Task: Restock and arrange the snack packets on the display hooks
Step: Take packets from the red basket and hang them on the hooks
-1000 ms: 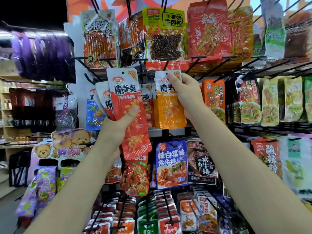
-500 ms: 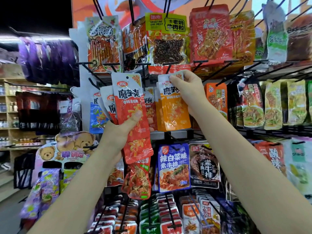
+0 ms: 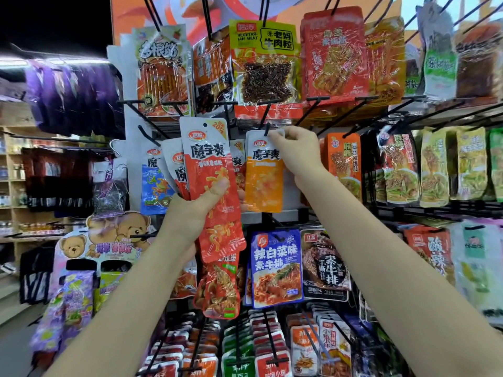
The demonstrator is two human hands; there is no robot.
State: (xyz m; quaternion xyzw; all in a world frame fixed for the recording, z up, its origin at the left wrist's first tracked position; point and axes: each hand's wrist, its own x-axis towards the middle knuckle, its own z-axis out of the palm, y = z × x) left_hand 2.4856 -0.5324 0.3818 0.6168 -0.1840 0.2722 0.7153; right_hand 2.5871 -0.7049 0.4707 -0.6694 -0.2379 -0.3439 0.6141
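My left hand (image 3: pixel 190 213) grips a fanned bunch of snack packets, with a red-and-white packet (image 3: pixel 209 164) in front under my thumb and more red ones and a blue one (image 3: pixel 155 186) behind it. My right hand (image 3: pixel 296 151) pinches the white top corner of an orange packet (image 3: pixel 262 183). The packet's top edge is up against the tip of a black display hook (image 3: pixel 266 115) in the middle row. The packet hangs straight down below my fingers.
Full hooks of large snack bags (image 3: pixel 266 66) hang in the row above, green and yellow packets (image 3: pixel 435 167) to the right, a blue packet (image 3: pixel 277 268) and small packs below. A bear display stand (image 3: pixel 109 240) and purple bags (image 3: pixel 70 96) are on the left.
The orange packet has risen and its top edge now meets the hook's tip. My left hand has kept its bunch almost still.
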